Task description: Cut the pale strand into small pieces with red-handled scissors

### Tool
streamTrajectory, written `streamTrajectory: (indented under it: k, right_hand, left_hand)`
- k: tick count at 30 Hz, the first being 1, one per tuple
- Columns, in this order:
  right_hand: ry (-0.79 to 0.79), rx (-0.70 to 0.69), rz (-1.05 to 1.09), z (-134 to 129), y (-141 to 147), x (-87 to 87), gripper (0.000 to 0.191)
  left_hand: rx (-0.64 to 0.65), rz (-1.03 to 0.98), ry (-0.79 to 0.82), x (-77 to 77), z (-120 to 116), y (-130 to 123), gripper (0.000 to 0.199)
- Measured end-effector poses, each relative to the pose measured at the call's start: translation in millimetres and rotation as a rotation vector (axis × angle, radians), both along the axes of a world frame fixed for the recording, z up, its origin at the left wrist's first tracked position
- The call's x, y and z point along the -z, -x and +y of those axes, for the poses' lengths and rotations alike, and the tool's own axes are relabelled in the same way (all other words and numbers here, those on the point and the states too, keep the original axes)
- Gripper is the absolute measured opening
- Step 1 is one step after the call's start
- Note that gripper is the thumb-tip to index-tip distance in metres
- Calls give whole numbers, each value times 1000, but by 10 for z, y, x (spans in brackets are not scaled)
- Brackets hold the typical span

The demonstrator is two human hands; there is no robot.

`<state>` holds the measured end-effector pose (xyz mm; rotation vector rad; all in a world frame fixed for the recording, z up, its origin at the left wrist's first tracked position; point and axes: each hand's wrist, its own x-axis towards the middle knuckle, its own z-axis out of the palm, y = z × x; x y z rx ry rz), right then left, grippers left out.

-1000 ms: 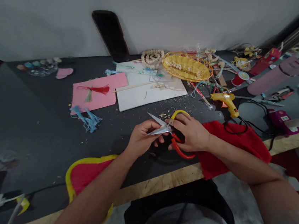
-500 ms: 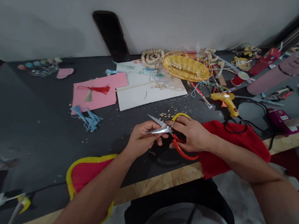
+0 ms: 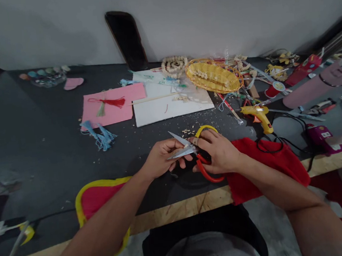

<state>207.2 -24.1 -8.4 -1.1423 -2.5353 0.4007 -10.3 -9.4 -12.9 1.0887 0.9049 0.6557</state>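
Observation:
My right hand point(image 3: 219, 151) grips a pair of scissors point(image 3: 206, 169) with one red and one yellow handle. Their blades are spread apart and point left, over the fingers of my left hand point(image 3: 168, 157). Those fingers are closed together around something small and pale near the blades, too small to make out. Small pale pieces point(image 3: 188, 132) lie on the dark table point(image 3: 54, 156) just beyond the scissors.
Behind the hands are a white board point(image 3: 151, 111), pink sheet point(image 3: 108, 115), blue tassels point(image 3: 103, 139) and yellow basket point(image 3: 211, 81). To the right are a glue gun point(image 3: 258, 116), red cloth point(image 3: 263, 167) and pink bottle point(image 3: 316, 86). A phone point(image 3: 128, 41) leans on the wall.
The scissors have tilted slightly, the yellow handle shifting up and the lower blade's tip down-left. My hands remain in nearly the same place.

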Motion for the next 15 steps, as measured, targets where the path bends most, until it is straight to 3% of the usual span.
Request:
streamTrajectory:
  k: [8, 15]
  right_hand:
    - [-23, 23, 11, -34, -10, 10, 70]
    - [68, 92, -7, -49, 23, -78, 66]
  left_hand:
    - [-35, -8, 21, -36, -12, -42, 32]
    - [-130, 53, -86, -46, -23, -62, 25]
